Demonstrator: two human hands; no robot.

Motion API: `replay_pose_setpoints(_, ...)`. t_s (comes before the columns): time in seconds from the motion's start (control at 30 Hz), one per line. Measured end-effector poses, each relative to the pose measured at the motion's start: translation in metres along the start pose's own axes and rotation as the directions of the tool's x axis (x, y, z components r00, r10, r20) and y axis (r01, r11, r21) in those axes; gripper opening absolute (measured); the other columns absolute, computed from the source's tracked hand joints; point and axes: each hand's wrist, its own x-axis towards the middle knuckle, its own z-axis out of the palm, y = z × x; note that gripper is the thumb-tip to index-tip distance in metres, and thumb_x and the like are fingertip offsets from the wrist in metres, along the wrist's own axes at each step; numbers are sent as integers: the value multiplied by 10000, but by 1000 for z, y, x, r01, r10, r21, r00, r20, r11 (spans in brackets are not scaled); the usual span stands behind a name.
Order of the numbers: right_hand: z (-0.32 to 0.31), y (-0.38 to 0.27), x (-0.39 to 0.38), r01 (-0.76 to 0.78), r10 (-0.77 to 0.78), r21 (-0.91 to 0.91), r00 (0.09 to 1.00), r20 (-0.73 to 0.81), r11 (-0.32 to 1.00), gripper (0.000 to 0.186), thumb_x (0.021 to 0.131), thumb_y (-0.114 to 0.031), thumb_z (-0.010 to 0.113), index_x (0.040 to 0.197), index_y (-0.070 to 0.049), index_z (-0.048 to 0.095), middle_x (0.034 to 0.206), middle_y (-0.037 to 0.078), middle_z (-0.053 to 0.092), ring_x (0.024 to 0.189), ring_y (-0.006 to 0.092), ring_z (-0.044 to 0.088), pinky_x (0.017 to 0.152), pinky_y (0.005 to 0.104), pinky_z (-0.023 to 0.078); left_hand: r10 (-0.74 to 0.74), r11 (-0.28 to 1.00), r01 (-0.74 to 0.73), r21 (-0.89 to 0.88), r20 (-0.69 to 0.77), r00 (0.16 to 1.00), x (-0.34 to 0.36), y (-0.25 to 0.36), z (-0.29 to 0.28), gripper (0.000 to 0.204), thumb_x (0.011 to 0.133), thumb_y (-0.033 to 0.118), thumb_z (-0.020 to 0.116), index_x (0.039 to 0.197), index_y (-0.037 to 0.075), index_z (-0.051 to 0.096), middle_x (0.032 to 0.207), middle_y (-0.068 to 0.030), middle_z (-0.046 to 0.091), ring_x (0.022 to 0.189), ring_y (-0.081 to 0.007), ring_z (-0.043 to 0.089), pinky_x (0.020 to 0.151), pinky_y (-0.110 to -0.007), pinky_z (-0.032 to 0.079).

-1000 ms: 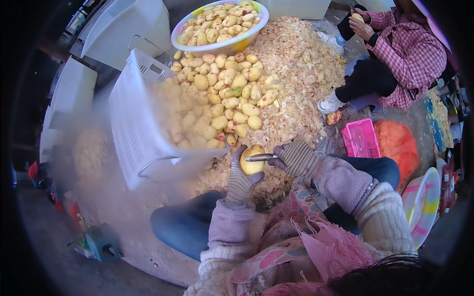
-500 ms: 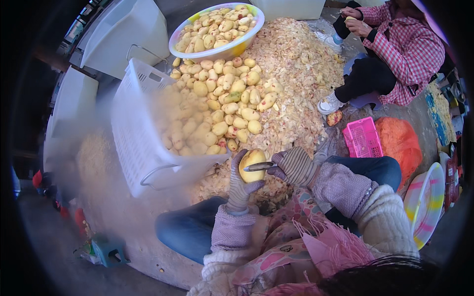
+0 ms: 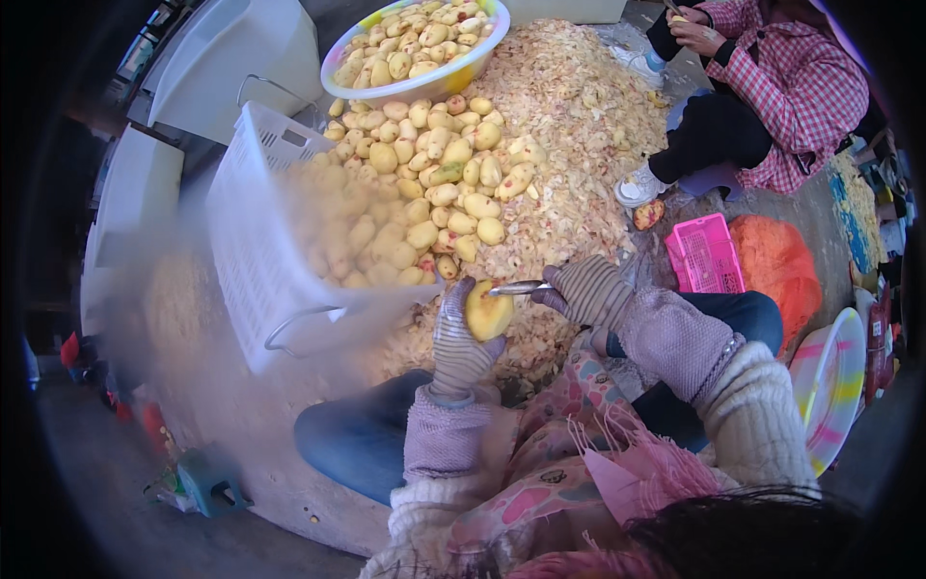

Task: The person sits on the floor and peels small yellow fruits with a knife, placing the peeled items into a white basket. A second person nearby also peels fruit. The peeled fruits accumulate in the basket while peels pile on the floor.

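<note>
A peeled yellow potato (image 3: 489, 315) rests in my left hand (image 3: 459, 343), whose striped glove wraps round its left side and underside. My right hand (image 3: 588, 292), in a matching glove, grips the handle of a metal peeler (image 3: 519, 288). The peeler's tip touches the upper part of the potato. Just beyond my hands, a large heap of peeled potatoes (image 3: 424, 183) spills out of a white slatted plastic basket (image 3: 253, 232) lying on its side. Part of that basket and heap is blurred by a smear.
Potato peelings (image 3: 569, 145) spread thickly over the floor ahead. A full basin of potatoes (image 3: 482, 60) stands behind the heap. To the right are a pink basket (image 3: 707, 256), an orange mesh bag (image 3: 775, 270) and a colourful basin (image 3: 828, 391). A person in a checked shirt (image 3: 801, 106) sits far right.
The peeler has moved from across the potato's middle to its upper end. My left hand has tilted the potato and shifted slightly left. The whole view has shifted a little.
</note>
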Motion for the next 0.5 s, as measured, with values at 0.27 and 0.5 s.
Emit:
replay_pose_setpoints(0.27, -14, -1, 8, -188, 177, -70, 974, -139, 980, 466, 938, -492, 468, 839, -52, 583, 596, 148, 586, 567, 351, 620, 531, 473, 473, 7, 807, 54, -588, 100, 995, 1, 22, -1, 961, 532, 150, 840, 1360, 48, 361, 1298, -116, 483, 1193, -255, 493, 1019, -382, 420)
replay_pose_setpoints(0.5, -2, -14, -4, -49, 89, 171, 968, -235, 984, 410, 940, -446, 510, 863, -48, 572, 587, 147, 573, 559, 354, 607, 545, 471, 476, -102, 728, 122, -674, 69, 992, -2, 31, -10, 1049, 459, 247, 876, 1368, 69, 381, 1299, -135, 506, 1204, -280, 493, 1029, -408, 409)
